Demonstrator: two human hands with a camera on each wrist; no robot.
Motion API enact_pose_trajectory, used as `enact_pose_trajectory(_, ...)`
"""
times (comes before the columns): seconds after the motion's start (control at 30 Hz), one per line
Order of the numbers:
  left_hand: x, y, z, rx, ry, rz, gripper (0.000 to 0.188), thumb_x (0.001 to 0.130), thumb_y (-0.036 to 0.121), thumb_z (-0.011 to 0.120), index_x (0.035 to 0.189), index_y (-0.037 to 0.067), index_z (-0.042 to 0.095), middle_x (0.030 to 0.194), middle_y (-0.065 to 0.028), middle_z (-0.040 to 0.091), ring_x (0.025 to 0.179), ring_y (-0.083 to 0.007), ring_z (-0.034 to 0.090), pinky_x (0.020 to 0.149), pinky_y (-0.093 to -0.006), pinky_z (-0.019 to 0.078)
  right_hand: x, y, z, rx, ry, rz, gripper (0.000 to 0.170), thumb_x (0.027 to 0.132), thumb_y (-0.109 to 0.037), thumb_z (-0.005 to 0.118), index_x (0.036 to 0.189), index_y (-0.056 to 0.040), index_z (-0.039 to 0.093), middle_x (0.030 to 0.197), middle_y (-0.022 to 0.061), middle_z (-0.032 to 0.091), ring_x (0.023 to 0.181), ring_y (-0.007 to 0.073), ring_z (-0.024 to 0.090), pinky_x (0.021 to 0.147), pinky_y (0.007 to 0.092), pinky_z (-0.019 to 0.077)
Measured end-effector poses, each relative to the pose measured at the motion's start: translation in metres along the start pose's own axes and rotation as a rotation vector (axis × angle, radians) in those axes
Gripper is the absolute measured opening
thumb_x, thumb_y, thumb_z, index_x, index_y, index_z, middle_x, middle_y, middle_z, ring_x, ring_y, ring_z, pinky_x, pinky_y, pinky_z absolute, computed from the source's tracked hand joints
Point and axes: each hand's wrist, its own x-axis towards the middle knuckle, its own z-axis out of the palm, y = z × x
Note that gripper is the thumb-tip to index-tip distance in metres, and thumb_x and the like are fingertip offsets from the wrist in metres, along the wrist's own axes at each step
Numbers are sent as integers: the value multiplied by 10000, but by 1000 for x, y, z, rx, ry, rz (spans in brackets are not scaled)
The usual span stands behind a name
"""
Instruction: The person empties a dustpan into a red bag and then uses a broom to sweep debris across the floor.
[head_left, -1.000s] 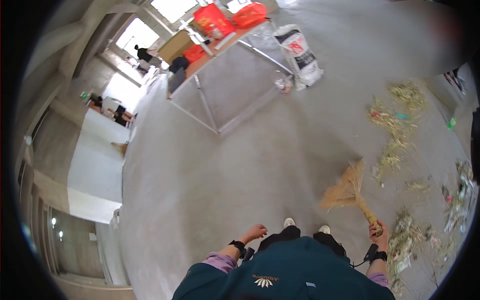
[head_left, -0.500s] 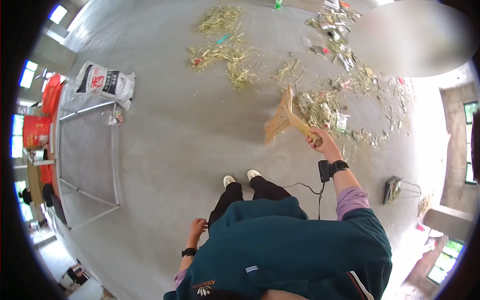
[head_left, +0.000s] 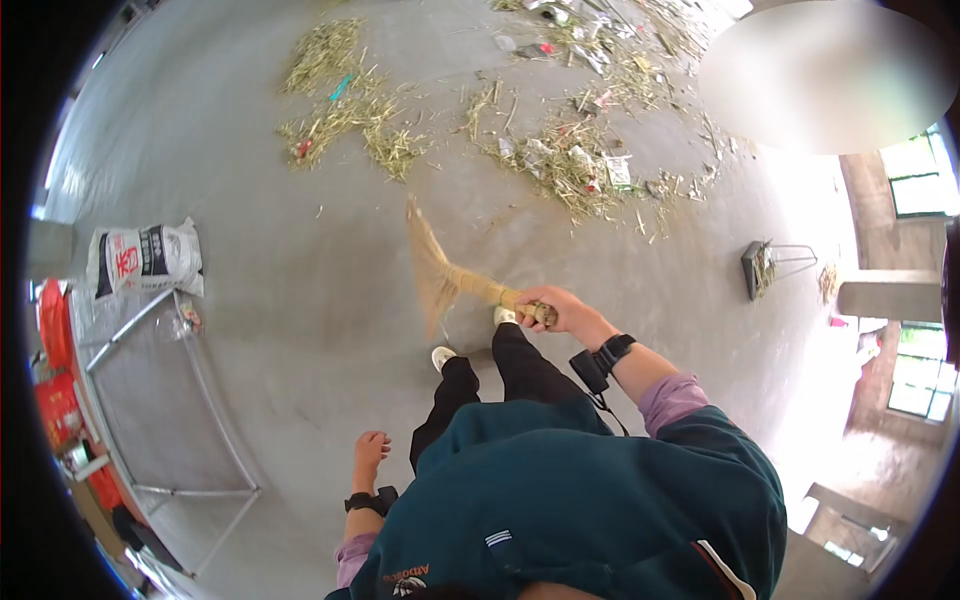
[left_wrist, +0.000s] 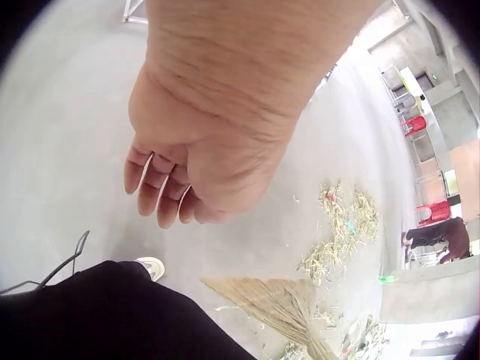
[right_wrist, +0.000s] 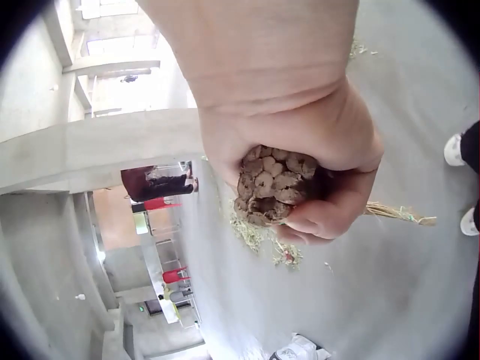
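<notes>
My right hand (head_left: 557,308) grips a short straw broom (head_left: 468,281) by its bound handle. In the head view the broom's fanned bristles (head_left: 430,272) spread to the left, in front of my shoes. From the right wrist view, fingers wrap the handle and its cut butt end (right_wrist: 274,184) faces the camera. My left hand (head_left: 371,450) hangs at my left side with nothing in it; the left wrist view shows its fingers (left_wrist: 159,191) loosely bent. Ahead of the broom lie heaps of dry straw (head_left: 385,135) and straw mixed with litter (head_left: 570,175).
A white printed sack (head_left: 148,258) stands at the left beside a metal-framed table (head_left: 215,400). A long-handled dustpan (head_left: 752,270) holding straw stands at the right. More scattered litter (head_left: 640,60) lies farther ahead. A person (left_wrist: 450,238) is at the far side in the left wrist view.
My view has turned to the right, so the sack and table now appear at the left. The right hand has brought the broom leftward, in front of my feet. My left hand stays at my side.
</notes>
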Motion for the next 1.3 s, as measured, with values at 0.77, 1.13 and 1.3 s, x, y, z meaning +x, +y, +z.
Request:
enact_pose_trajectory(0.77, -25, 170, 152, 262, -81, 94, 248, 803, 218, 522, 935, 17, 581, 817, -72, 631, 658, -137, 574, 573, -266, 458, -148, -71, -201, -161, 291, -336, 275, 744, -121, 573, 1004, -38, 540, 654, 48, 541, 483, 122, 529, 358, 255, 392)
enact_pose_trajectory(1.13, -38, 292, 240, 413, -97, 179, 221, 807, 188, 509, 908, 7, 585, 779, -64, 613, 627, -132, 563, 547, -258, 450, -139, -89, -301, 184, 47, -166, 194, 731, -164, 608, 806, 12, 578, 660, 102, 588, 491, 164, 552, 377, 247, 404)
enact_pose_trajectory(1.3, -52, 348, 291, 540, -153, 241, 218, 807, 187, 508, 894, 5, 589, 764, -60, 606, 619, -130, 558, 537, -253, 446, -186, -109, -354, 32, 189, -290, 378, 720, -154, 595, 1039, 38, 529, 666, 88, 566, 486, 151, 531, 381, 260, 395)
